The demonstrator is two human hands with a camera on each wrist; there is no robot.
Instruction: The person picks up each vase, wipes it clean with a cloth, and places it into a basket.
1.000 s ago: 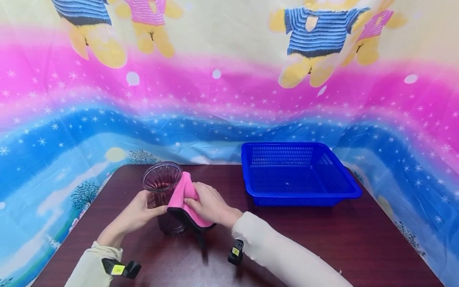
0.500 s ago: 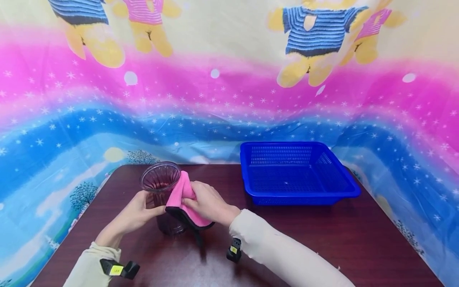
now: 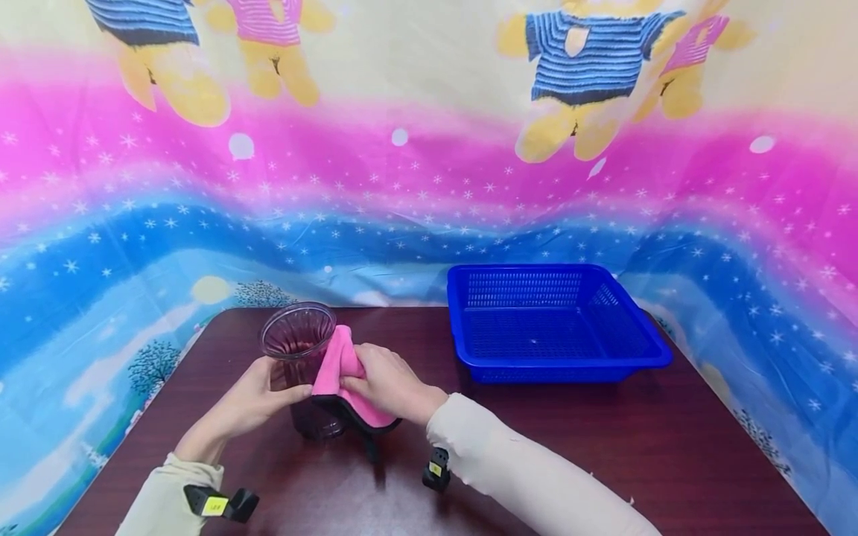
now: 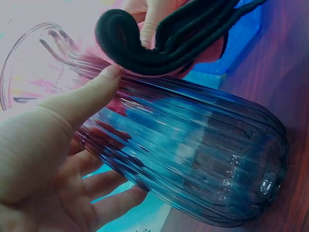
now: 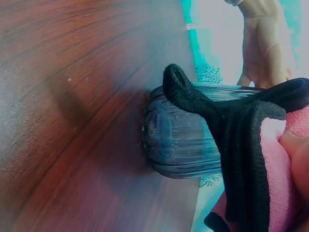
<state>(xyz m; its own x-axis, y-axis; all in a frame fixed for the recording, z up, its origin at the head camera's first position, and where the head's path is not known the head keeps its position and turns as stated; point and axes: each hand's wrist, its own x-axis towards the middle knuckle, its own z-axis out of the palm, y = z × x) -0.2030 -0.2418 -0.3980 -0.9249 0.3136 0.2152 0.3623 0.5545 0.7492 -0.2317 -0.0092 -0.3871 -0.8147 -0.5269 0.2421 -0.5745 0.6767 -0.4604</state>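
Ribbed, purple-tinted clear vase (image 3: 303, 370) with flared rim, roughly upright at eight o'clock, held by the left hand (image 3: 251, 398); right hand (image 3: 387, 381) grips a bunched pink, black-edged cloth (image 3: 330, 372) at its three o'clock side.

From here I see a glossy, ribbed, glassy vase (image 4: 193, 145), a matt, fuzzy cloth (image 3: 331, 372), a smooth plastic basket (image 3: 563, 364) and a shiny wood-grain counter (image 3: 670, 447).

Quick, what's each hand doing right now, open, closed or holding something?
Left hand: holding the ribbed glass vase, thumb and fingers around it.
Right hand: closed on the pink cloth, beside the vase.
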